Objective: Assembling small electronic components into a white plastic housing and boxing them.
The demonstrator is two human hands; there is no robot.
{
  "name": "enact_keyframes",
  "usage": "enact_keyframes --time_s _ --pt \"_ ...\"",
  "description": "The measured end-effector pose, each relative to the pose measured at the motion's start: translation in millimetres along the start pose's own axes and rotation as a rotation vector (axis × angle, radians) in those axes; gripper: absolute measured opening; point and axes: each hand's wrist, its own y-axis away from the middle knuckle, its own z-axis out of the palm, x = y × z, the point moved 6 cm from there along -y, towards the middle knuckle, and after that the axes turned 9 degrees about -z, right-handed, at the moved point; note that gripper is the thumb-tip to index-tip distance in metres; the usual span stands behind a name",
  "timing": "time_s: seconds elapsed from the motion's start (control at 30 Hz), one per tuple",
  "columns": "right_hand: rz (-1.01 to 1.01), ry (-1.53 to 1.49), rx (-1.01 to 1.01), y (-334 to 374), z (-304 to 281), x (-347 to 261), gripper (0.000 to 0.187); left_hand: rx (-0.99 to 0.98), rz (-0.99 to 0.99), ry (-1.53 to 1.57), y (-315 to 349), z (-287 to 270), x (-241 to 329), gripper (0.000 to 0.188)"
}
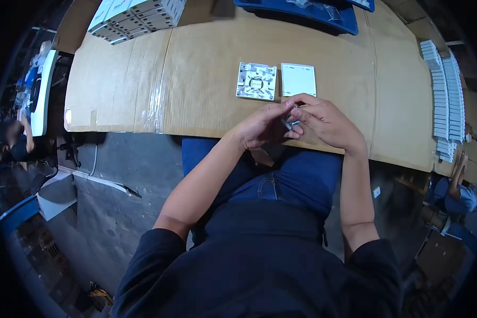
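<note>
Both hands meet over the near edge of the cardboard-covered table [206, 79]. My left hand [265, 125] and my right hand [327, 123] are closed around a small pale, shiny piece [290, 125]; its kind is too small and too covered by fingers to tell. Just beyond my fingers lies a square white plastic housing [256, 81] with grey recesses and a round centre. A flat white square plate [298, 79] sits to the right of it, a narrow gap between them. Neither hand touches the housing.
Stacked white housings [138, 20] stand at the far left of the table. A blue plastic bin [307, 18] holding clear bags is at the far edge. Tall stacks of white plates [450, 95] line the right side. Other people work at far left and far right.
</note>
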Motion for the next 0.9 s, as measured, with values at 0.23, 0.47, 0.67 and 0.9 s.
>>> enact_keyframes --time_s 0.23,0.47,0.67,0.9 --pt "-0.059 0.002 -0.008 -1.8 -4.9 -0.2 0.03 0.088 -0.033 -0.03 1.4 -2.1 -0.7 0.037" --pt "0.059 -0.087 -0.17 -5.9 -14.2 -6.5 0.028 0.118 -0.083 -0.055 0.1 -0.2 -2.3 0.049" --pt "0.01 0.167 0.152 -46.9 -147.4 -1.9 0.022 0.062 -0.111 -0.046 -1.8 6.0 0.4 0.061" --pt "-0.055 0.74 0.642 -142.4 -313.6 29.3 0.019 0.088 -0.112 -0.078 0.1 5.7 2.2 0.061"
